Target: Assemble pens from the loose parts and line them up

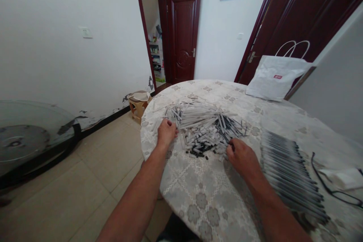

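A pile of loose pen parts lies spread before me: long white pen barrels (195, 115), thin dark rods like refills (225, 126), and short white and black caps (202, 147). At the pile's left edge is my left hand (166, 133), with its fingers curled together; whatever is in them is too small to make out. My right hand (239, 153) is at the right edge, beside the caps and the dark rods. Its thumb and fingers are pinched, and what they hold is hidden. To its right, a row of finished-looking pens (290, 170) lies side by side.
A patterned cloth covers the round table (201, 196). Black-framed glasses (337, 194) and a white tissue packet (344, 177) lie at the right. A white paper bag (276, 77) stands at the far right edge. A stool (138, 106) is on the floor beyond the left edge.
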A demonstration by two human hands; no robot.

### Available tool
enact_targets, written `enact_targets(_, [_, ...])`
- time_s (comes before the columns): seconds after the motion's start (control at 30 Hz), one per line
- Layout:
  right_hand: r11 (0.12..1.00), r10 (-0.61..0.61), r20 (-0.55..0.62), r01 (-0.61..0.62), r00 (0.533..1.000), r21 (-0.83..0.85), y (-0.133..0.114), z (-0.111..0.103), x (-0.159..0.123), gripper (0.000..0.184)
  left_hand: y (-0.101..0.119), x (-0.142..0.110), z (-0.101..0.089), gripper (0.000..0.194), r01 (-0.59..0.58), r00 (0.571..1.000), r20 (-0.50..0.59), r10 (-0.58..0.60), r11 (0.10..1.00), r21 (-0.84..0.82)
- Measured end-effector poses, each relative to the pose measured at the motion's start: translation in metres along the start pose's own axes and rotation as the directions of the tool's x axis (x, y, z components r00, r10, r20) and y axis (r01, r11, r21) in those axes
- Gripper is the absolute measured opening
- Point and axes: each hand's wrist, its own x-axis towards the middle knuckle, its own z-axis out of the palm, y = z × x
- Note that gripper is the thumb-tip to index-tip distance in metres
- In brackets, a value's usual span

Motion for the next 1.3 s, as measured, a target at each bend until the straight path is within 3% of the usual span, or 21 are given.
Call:
enact_targets(0.2, [1.0, -0.015, -0.033, 0.015, 0.999, -0.003, 0.0, 0.0, -0.001, 0.013, -0.002, -0.035, -0.017, 0.026, 0.024, 0.999, 0.049, -0.022, 0.999, -0.03])
enact_targets(0.33, [0.998, -0.046, -0.099, 0.05, 0.994, 0.036, 0.003, 0.002, -0.001, 0.015, -0.013, -0.078, -0.035, 0.044, 0.052, 0.993, 0.117, -0.029, 0.979, -0.199])
enact_targets(0.4, [0.992, -0.072, -0.121, 0.083, 0.99, 0.092, 0.001, 0.002, -0.001, 0.016, -0.016, -0.099, -0.041, 0.051, 0.178, 0.974, 0.197, -0.109, 0.911, -0.373])
enact_targets(0.53, [0.95, -0.13, -0.155, 0.168, 0.979, 0.263, -0.01, -0.002, -0.003, 0.022, -0.008, -0.121, -0.041, 0.037, 0.436, 0.881, 0.435, -0.184, 0.673, -0.598])
enact_targets(0.63, [0.924, -0.135, -0.135, 0.174, 0.982, 0.342, -0.019, -0.003, -0.005, 0.026, 0.005, -0.116, -0.027, 0.026, 0.482, 0.847, 0.517, -0.121, 0.583, -0.653])
enact_targets(0.83, [0.895, -0.106, -0.138, 0.155, 0.985, 0.418, -0.022, -0.005, -0.008, 0.027, 0.031, -0.082, 0.019, 0.027, 0.493, 0.777, 0.629, 0.042, 0.582, -0.647])
enact_targets(1.03, [0.873, -0.094, -0.224, 0.189, 0.97, 0.45, -0.024, -0.01, -0.008, 0.022, 0.035, -0.057, 0.049, 0.03, 0.377, 0.837, 0.526, 0.151, 0.537, -0.755])
enact_targets(1.13, [0.872, -0.084, -0.239, 0.187, 0.967, 0.452, -0.025, -0.01, -0.008, 0.02, 0.027, -0.054, 0.052, 0.029, 0.353, 0.853, 0.497, 0.159, 0.524, -0.775])
enact_targets(1.3, [0.877, -0.095, -0.224, 0.188, 0.97, 0.442, -0.026, -0.007, -0.008, 0.019, 0.021, -0.056, 0.049, 0.029, 0.332, 0.842, 0.511, 0.17, 0.584, -0.741])
